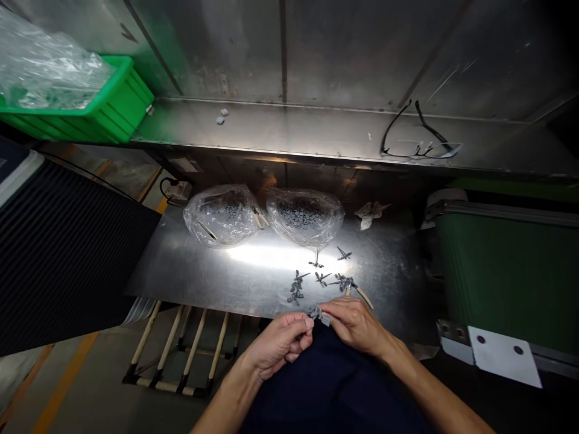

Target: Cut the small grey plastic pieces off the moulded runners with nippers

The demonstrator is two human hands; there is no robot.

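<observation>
— Grey branched plastic cluster (318, 313), small and knobbly: what has hold of it?
— Both bare hands. The left hand (278, 343) and right hand (355, 325) close on it in a narrow pinch, fingertips almost meeting, just off the near edge of a brushed steel table top (266, 283).
— And at twelve o'clock from the hands?
— Loose spiky grey plastic sprigs (296, 287) lie scattered on the steel, with a slender pale stick (364, 296) among them at one o'clock. Beyond sit two crinkled clear plastic bags (224, 216), packed with small grey pellets.
— Farther out?
— A dented steel ledge (289, 126) carries two small grey cubes (221, 116) at twelve and thin black-framed glasses (418, 141) at one. A ridged green plastic crate (113, 102) with clear film sits at eleven.
— Lower down?
— A ribbed dark mat (63, 241) at ten, a pale slatted wooden rack (181, 349) at nine, a smooth green bin (506, 271) at three, and dark navy fabric (330, 386) at six.
</observation>
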